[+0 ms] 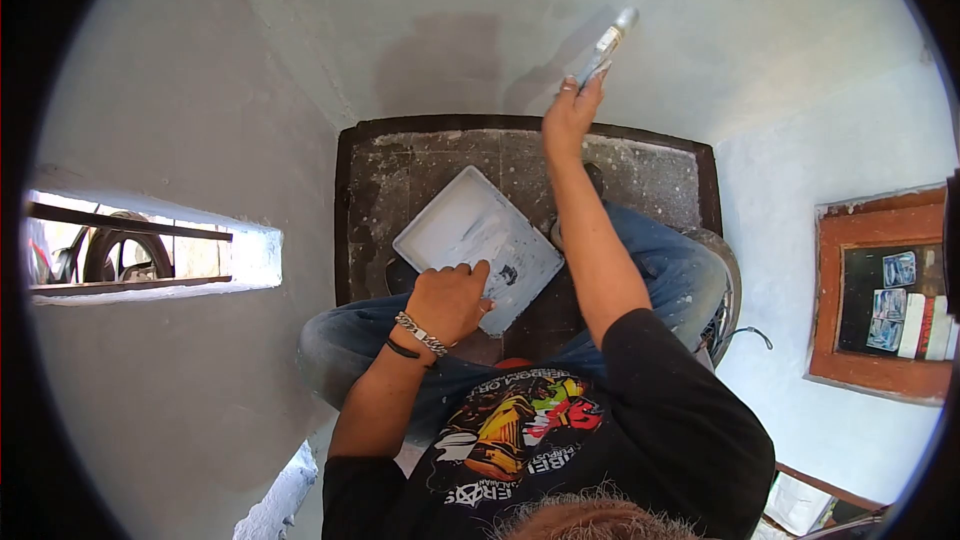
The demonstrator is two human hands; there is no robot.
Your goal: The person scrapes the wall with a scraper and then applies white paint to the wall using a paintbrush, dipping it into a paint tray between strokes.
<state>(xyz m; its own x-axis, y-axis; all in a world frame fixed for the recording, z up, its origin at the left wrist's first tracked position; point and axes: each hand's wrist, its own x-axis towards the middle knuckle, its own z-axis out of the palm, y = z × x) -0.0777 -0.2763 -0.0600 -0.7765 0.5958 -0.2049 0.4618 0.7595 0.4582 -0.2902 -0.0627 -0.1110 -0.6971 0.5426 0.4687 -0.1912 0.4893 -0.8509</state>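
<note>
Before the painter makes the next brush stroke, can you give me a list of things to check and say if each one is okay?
1. Right hand has a firm hold on the paintbrush: ok.
2. Brush tip reaches the wall: ok.
3. Left hand grips the paint tray by its near edge: ok.
4. Tray is level: not ok, it looks tilted.
5. Enough paint in the tray: cannot tell.
6. Paint on the bristles: cannot tell, too small.

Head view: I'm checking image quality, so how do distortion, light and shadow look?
Head view: strong fisheye, black vignette at the corners; even daylight on the wall; the brush in the right hand casts a soft shadow; the tray is sharp.
</note>
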